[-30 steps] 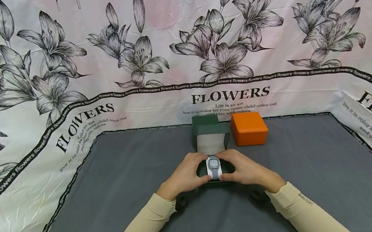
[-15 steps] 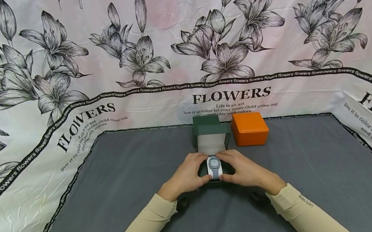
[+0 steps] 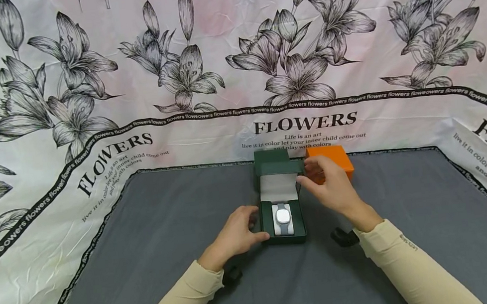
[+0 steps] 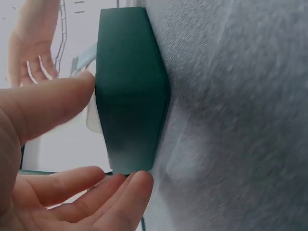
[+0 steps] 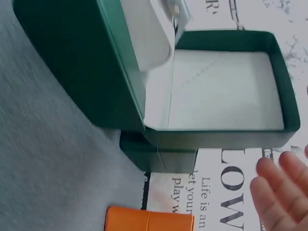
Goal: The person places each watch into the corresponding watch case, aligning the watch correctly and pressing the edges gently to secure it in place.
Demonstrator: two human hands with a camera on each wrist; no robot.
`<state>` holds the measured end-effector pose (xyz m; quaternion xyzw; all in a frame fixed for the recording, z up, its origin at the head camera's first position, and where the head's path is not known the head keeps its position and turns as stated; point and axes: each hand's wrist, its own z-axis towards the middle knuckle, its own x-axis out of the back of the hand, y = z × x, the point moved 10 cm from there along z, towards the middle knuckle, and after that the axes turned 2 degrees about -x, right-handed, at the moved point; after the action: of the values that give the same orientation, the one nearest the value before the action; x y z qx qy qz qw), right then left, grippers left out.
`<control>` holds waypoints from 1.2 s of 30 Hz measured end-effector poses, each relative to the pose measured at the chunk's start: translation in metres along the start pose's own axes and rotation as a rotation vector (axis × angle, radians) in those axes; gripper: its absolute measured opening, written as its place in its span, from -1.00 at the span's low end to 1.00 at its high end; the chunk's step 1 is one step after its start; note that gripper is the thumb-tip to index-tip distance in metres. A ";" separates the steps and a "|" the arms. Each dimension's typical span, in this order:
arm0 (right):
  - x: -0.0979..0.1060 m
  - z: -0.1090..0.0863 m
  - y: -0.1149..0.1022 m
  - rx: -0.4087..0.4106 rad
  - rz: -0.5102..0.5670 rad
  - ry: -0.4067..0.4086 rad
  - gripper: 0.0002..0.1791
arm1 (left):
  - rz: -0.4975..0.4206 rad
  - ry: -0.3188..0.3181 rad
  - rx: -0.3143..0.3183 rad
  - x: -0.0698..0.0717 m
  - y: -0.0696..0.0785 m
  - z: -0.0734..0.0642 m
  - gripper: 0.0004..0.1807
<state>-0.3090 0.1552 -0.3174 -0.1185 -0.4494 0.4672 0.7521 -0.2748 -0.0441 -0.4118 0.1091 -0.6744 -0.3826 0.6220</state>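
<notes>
A dark green watch box [image 3: 301, 215] stands with its lid [image 3: 278, 168] raised, its pale lining showing. Inside sits a wristwatch [image 3: 283, 216] with a grey strap, wrapped around a white cushion [image 3: 277, 228]. My left hand [image 3: 236, 230] is at the box's left side, thumb by the front corner. In the left wrist view the left thumb [image 4: 57, 98] lies against the top edge and the fingertips [image 4: 143, 180] are right at the side wall. My right hand [image 3: 335, 186] is up beside the lid's right edge; the right wrist view shows its fingers [image 5: 284, 190] apart from the lid.
An orange box [image 3: 334, 154] stands behind the right hand, close to the green lid. A second green block [image 3: 271, 155] shows behind the lid. Grey cloth [image 3: 177, 204] covers the table, and a flower-printed sheet [image 3: 198, 147] rises at the back.
Both hands have let go of the watch on its cushion, which now sits lower in the box. The right hand has moved up to the lid; the left has shifted left to the box's side.
</notes>
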 end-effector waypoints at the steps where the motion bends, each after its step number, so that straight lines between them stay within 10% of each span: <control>1: -0.001 0.003 0.004 -0.029 -0.004 -0.021 -0.54 | -0.027 -0.001 0.009 -0.001 -0.002 0.000 -0.25; 9: -0.013 0.010 0.024 -0.164 -0.010 -0.173 -0.41 | -0.166 -0.024 0.015 -0.012 -0.005 0.002 -0.28; 36: -0.021 -0.002 0.016 -0.143 0.052 -0.250 -0.48 | -0.224 0.029 0.075 -0.012 -0.005 -0.001 -0.27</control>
<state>-0.3198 0.1474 -0.3397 -0.1244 -0.5686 0.4645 0.6674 -0.2729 -0.0402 -0.4244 0.2126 -0.6630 -0.4225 0.5804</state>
